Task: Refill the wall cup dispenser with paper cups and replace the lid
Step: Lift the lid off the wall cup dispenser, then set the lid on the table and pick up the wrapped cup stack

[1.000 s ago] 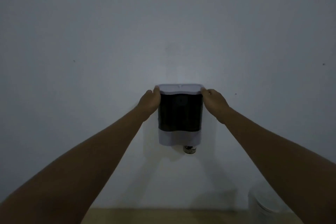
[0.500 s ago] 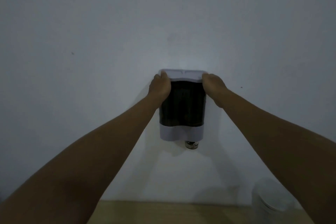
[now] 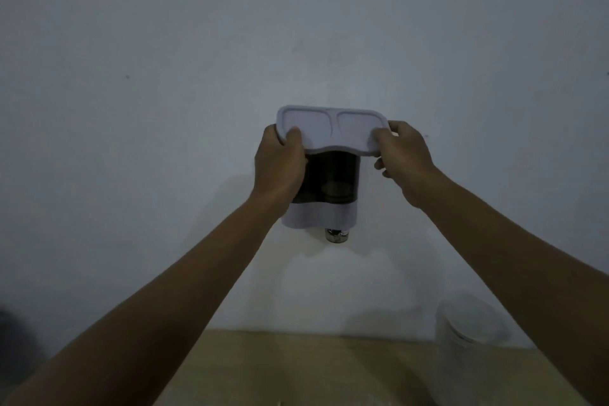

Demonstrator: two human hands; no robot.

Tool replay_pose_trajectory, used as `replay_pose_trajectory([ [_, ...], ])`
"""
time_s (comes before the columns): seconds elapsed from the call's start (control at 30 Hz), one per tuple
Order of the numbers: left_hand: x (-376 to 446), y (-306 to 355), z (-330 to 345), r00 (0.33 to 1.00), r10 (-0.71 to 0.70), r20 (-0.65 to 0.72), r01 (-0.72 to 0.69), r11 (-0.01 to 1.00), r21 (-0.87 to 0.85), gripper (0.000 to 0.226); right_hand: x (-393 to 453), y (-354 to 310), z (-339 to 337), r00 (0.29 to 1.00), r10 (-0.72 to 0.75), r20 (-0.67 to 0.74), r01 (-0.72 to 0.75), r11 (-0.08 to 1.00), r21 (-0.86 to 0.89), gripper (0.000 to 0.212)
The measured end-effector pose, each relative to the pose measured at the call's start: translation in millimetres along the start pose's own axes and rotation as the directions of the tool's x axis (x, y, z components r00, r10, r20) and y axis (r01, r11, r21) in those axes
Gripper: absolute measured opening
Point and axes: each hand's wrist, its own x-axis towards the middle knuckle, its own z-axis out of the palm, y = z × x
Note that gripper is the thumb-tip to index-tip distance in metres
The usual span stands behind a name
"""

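Note:
The wall cup dispenser (image 3: pixel 329 181) has a dark see-through body and a white base, with a metal outlet under it. Its white lid (image 3: pixel 331 128), with two shallow recesses, is off the body and tilted toward me just above the open top. My left hand (image 3: pixel 280 165) grips the lid's left end and my right hand (image 3: pixel 403 158) grips its right end. A stack of white paper cups (image 3: pixel 461 336) stands at the lower right, partly behind my right forearm.
A pale bare wall (image 3: pixel 164 109) fills most of the view. A wooden tabletop (image 3: pixel 329 369) runs along the bottom under the dispenser. The room is dim.
Both hands went from the sides of the dispenser's top to holding the lid. The lid has come off the body and now tilts toward me.

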Motion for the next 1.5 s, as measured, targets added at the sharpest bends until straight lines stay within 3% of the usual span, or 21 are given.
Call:
replay_pose_trajectory([
  [0.17,-68,-50,-14,0.998,-0.063,-0.014,0.063,0.996,0.068,0.043,-53,50,-8,0.996,0.043,0.075,-0.039,0.997,-0.059,0.034],
  [0.43,-152,-174,-37,0.920,-0.392,0.003,0.380,0.894,0.238,0.050,-141,178,16,0.935,0.308,0.174,-0.270,0.939,-0.213,0.034],
  [0.7,-196,-284,-44,0.767,-0.641,-0.010,0.603,0.716,0.352,0.050,-196,296,53,0.775,0.622,0.111,-0.565,0.762,-0.317,0.048],
  [0.83,-220,-330,-48,0.696,-0.716,0.051,0.633,0.646,0.426,0.050,-220,344,66,0.679,0.733,0.045,-0.673,0.645,-0.361,0.039],
  [0.93,-236,-364,-55,0.629,-0.773,0.087,0.638,0.576,0.511,0.052,-240,358,73,0.586,0.808,0.055,-0.732,0.557,-0.391,0.043],
  [1.03,-245,-390,-57,0.615,-0.780,0.118,0.576,0.546,0.608,0.052,-255,365,79,0.543,0.835,0.082,-0.731,0.519,-0.443,0.044],
  [1.27,-255,-426,-52,0.632,-0.768,0.101,0.517,0.516,0.683,0.054,-268,393,87,0.536,0.842,0.064,-0.735,0.502,-0.456,0.042],
  [1.37,-257,-426,-47,0.583,-0.812,0.024,0.539,0.409,0.737,0.063,-269,397,86,0.544,0.838,0.048,-0.725,0.498,-0.475,0.048],
  [1.43,-255,-419,-42,0.580,-0.814,-0.033,0.558,0.368,0.744,0.065,-266,390,82,0.582,0.812,0.030,-0.697,0.518,-0.495,0.052],
  [1.5,-250,-412,-34,0.632,-0.774,0.020,0.530,0.451,0.718,0.063,-259,371,74,0.677,0.734,0.057,-0.609,0.601,-0.518,0.046],
])
